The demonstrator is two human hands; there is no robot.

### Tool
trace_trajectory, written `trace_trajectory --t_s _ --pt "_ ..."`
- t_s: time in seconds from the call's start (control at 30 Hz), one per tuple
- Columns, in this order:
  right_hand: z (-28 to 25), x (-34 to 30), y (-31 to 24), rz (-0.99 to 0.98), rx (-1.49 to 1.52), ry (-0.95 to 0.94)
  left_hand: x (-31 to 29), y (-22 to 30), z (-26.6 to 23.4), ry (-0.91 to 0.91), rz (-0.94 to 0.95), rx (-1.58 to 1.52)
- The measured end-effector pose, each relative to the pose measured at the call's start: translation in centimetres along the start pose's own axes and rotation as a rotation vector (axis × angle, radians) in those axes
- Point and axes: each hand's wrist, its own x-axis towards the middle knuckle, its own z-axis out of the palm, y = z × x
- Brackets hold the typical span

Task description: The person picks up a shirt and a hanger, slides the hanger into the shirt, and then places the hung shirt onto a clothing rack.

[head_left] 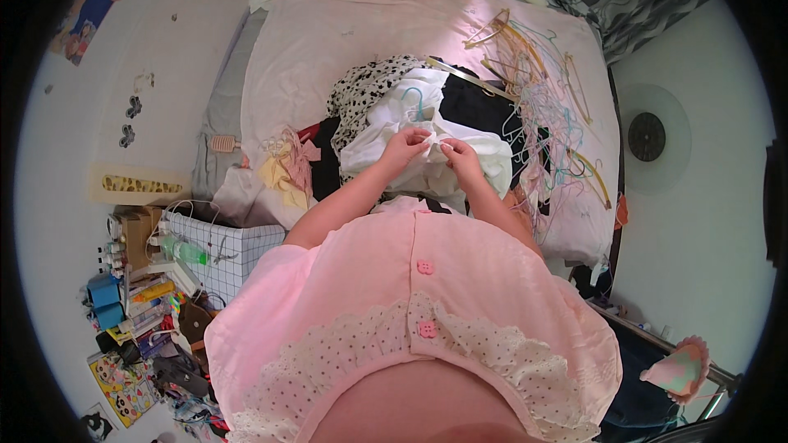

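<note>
A white garment (pixel 373 152), perhaps a shirt, lies in front of me on the bed, with the hook of a blue hanger (pixel 419 101) standing out at its neck. My left hand (pixel 406 146) pinches the cloth near the neckline. Close beside it, my right hand (pixel 461 156) also grips the white fabric, fingers bent together. The exact bit of cloth between the fingertips is too small to make out. Behind the garment lie a black-and-white spotted cloth (pixel 361 92) and black clothing (pixel 476 105).
Many tangled hangers (pixel 542 90) are heaped on the right of the pink bedsheet (pixel 295 41). Small pink and yellow clothes (pixel 287 168) lie at the left, near a pink hairbrush (pixel 223 143). A checked box (pixel 222 250) and a cluttered shelf of items stand left of the bed.
</note>
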Motion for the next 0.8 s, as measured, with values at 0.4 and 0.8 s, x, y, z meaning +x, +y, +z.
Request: trace_trajectory --t_s 0.4,0.8 --pt "-0.6 -0.1 0.7 0.161 0.355 -0.124 0.2 -1.0 1.1 0.014 -0.003 0.027" --pt "-0.5 -0.3 0.8 0.402 0.587 -0.111 0.3 -1.6 1.5 -0.047 0.005 0.053"
